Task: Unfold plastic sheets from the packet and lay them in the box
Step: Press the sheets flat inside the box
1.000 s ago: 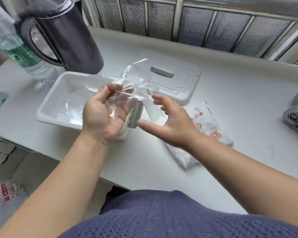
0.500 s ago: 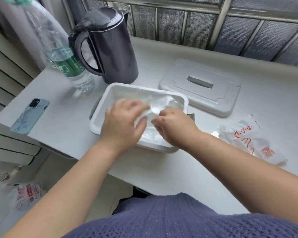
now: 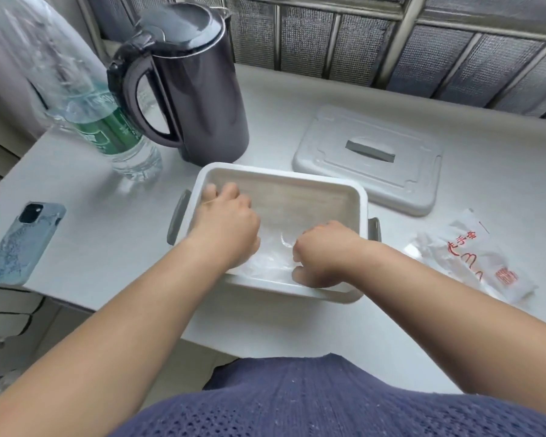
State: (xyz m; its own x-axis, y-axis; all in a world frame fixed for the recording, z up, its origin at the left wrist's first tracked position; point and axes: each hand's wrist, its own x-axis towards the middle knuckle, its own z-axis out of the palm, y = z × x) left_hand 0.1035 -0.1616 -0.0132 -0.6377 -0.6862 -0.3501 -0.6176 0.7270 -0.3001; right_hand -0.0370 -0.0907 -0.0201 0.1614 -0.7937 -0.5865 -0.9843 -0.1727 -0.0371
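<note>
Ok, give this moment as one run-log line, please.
step: laying plastic sheet in box | left hand: inside, left side | right hand: inside, near wall | lid: off | packet: right of box

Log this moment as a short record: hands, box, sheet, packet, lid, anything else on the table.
left hand: inside box, toward far left corner, fingers curled down; grip hidden
right hand: inside box by near wall, fingers curled; grip hidden
box: white, open, on table
sheet: clear, crumpled, on box bottom
packet: lying right of box
lid: off, behind box to the right
other: kettle, bottle, phone on the left
</note>
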